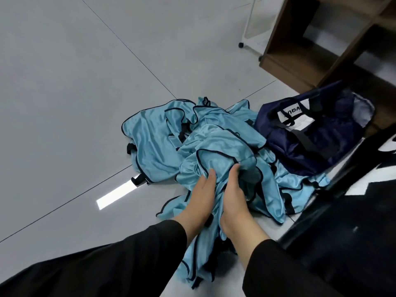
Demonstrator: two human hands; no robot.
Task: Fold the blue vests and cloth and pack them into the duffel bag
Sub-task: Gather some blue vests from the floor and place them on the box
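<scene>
The blue vests (205,151) are lying in a rumpled heap on the grey floor (75,82), and both hands are reaching into the near side of it. The left hand (200,197) is gripping a fold of shiny fabric, fingers tucked under it. The right hand (233,198) is sitting just beside it, fingers curling into the same bunch. The navy duffel bag (317,133) is slumping just right of the heap, touching it, beside a brown wooden shelf (300,67).
</scene>
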